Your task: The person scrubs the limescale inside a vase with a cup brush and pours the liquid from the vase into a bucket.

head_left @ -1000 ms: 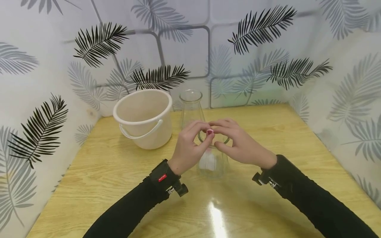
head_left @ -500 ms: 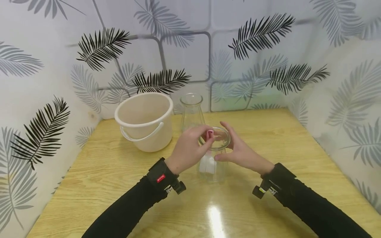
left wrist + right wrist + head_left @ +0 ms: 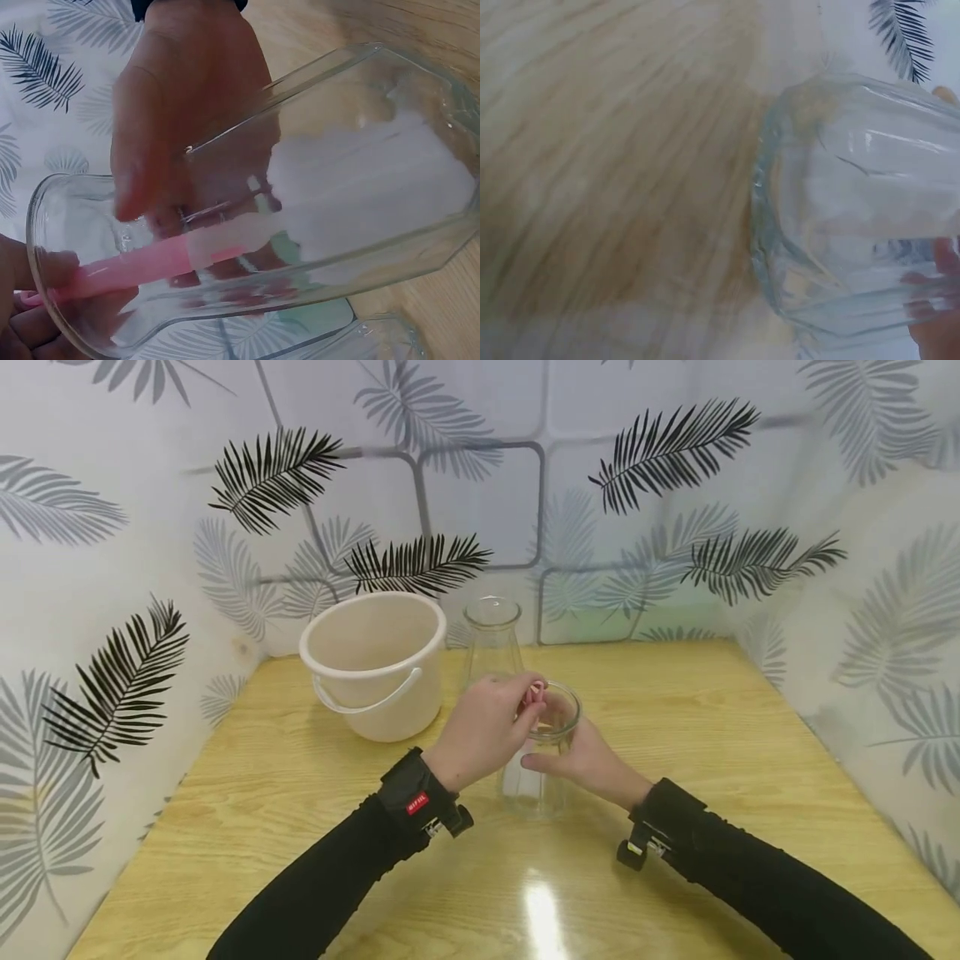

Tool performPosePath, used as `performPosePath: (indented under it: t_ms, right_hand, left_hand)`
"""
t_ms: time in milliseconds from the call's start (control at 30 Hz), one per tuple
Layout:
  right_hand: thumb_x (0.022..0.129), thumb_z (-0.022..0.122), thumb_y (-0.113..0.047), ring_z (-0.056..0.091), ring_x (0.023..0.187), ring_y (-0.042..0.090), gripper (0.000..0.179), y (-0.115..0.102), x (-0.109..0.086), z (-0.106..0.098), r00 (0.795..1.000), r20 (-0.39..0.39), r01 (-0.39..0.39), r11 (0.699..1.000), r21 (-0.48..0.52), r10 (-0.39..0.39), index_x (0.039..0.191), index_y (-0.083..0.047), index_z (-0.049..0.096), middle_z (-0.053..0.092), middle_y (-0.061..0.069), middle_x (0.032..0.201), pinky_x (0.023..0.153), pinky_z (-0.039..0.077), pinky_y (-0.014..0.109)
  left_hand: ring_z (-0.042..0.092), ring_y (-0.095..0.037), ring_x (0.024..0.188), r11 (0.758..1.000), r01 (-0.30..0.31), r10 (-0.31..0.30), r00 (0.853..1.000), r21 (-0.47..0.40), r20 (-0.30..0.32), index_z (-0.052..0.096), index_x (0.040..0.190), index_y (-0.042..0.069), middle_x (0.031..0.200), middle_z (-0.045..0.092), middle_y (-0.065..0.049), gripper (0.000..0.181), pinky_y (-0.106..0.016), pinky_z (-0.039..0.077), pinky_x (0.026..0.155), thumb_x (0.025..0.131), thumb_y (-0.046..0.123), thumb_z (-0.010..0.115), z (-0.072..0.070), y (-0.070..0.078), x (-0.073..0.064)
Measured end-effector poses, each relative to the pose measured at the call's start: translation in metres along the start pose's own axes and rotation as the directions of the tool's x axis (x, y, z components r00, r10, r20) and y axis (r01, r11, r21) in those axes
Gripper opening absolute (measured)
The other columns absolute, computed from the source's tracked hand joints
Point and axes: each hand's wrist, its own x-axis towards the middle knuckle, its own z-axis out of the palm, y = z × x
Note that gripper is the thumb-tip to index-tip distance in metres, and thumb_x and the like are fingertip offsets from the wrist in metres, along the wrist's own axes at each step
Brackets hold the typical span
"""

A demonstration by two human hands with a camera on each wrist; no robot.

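Note:
A clear glass vase (image 3: 555, 793) stands in front of me in the head view, and its faceted base (image 3: 769, 217) shows in the right wrist view. Inside it is a bottle brush with a white sponge head (image 3: 360, 195) and a pink handle (image 3: 135, 270). My left hand (image 3: 483, 727) pinches the looped end of the handle at the vase's mouth. My right hand (image 3: 592, 764) grips the vase below the rim, thumb in front; in the left wrist view the same right hand (image 3: 187, 97) wraps the narrow neck. Some left fingers (image 3: 37, 262) show through the glass rim.
Behind the left hand stands a second glass vase (image 3: 492, 647). A cream bucket (image 3: 397, 702) with a white handle is to its left. The wooden table (image 3: 712, 735) meets leaf-patterned walls (image 3: 660, 510) at the back and both sides.
My right hand has left the brush handle's end, spread beside the vase's rim, and closed around the neck. The left hand still pinches the bottle brush handle.

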Motion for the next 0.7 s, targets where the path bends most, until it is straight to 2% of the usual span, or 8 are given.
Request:
performPosePath:
  t_ms: [167, 267, 367, 533, 700]
  right_hand:
    - [0.083, 0.082, -0.008, 0.056, 0.127, 0.022, 0.077, 0.004, 0.002, 0.005, 0.997, -0.059, 0.045, 0.998, -0.051, -0.048, 0.147, -0.019, 0.041, 0.057, 0.003, 0.139, 0.109, 0.044, 0.039]
    - [0.084, 0.08, -0.005, 0.053, 0.131, 0.023, 0.08, 0.005, 0.002, 0.006, 0.996, -0.057, 0.067, 0.993, -0.095, -0.072, 0.15, -0.018, 0.038, 0.056, 0.003, 0.142, 0.112, 0.04, 0.042]
    - [0.085, 0.078, -0.003, 0.049, 0.135, 0.025, 0.084, 0.003, 0.004, 0.006, 0.995, -0.052, 0.078, 0.989, -0.129, -0.085, 0.154, -0.015, 0.033, 0.052, 0.006, 0.147, 0.115, 0.037, 0.047]
    - [0.082, 0.081, -0.005, 0.054, 0.13, 0.026, 0.079, -0.019, 0.009, 0.0, 0.993, -0.077, 0.074, 0.973, -0.22, -0.093, 0.15, -0.007, 0.04, 0.055, 0.011, 0.144, 0.11, 0.042, 0.046]
    - [0.082, 0.081, -0.007, 0.06, 0.119, 0.022, 0.07, -0.031, 0.02, -0.01, 0.992, -0.065, 0.083, 0.944, -0.319, -0.109, 0.144, -0.005, 0.049, 0.064, 0.011, 0.133, 0.1, 0.049, 0.039]
  left_hand:
    - [0.06, -0.014, 0.07, 1.0, 0.004, -0.004, 1.0, -0.024, 0.004, 0.066, 0.109, 0.008, 0.079, 0.066, 0.002, 0.014, -0.028, 0.048, 0.064, 0.099, 0.017, 0.065, 0.006, 0.001, 0.007]
    - [0.054, -0.009, 0.061, 0.998, -0.002, 0.003, 1.0, -0.069, 0.01, 0.066, 0.108, 0.009, 0.077, 0.063, 0.002, 0.012, -0.022, 0.043, 0.057, 0.1, 0.017, 0.062, 0.011, 0.002, 0.013]
    - [0.051, -0.008, 0.057, 0.991, 0.026, -0.025, 1.0, -0.129, 0.013, 0.066, 0.108, 0.01, 0.075, 0.062, 0.002, 0.011, -0.02, 0.04, 0.054, 0.1, 0.015, 0.06, 0.014, 0.002, 0.017]
    - [0.055, -0.008, 0.062, 0.977, 0.094, -0.094, 0.996, -0.19, 0.014, 0.063, 0.106, 0.01, 0.077, 0.063, 0.001, 0.009, -0.019, 0.043, 0.057, 0.101, 0.015, 0.058, 0.019, -0.004, 0.021]
    - [0.057, -0.01, 0.064, 0.978, 0.098, -0.099, 0.995, -0.186, 0.001, 0.058, 0.103, 0.008, 0.078, 0.063, -0.002, 0.005, -0.022, 0.045, 0.058, 0.102, 0.013, 0.057, 0.019, -0.012, 0.022]
